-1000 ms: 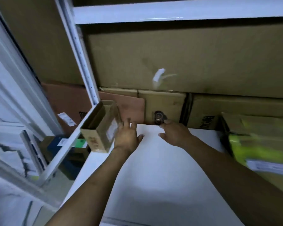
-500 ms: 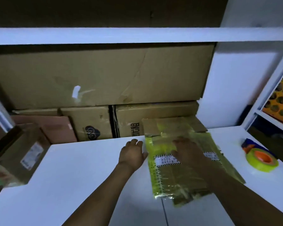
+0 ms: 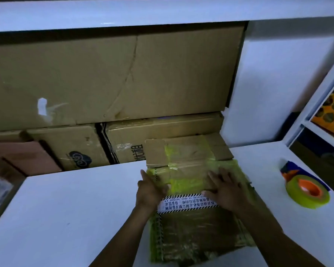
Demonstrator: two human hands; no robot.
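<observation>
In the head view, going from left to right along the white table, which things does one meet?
labelled cardboard box at the left edge → left hand → right hand → yellow-green tape roll with an orange core

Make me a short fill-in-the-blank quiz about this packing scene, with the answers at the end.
The tape roll lies to the ____ of the right hand. The roll's core is ____. The left hand and right hand touch the taped cardboard bundle on the ____ table. Missing words: right; orange; white.
</observation>
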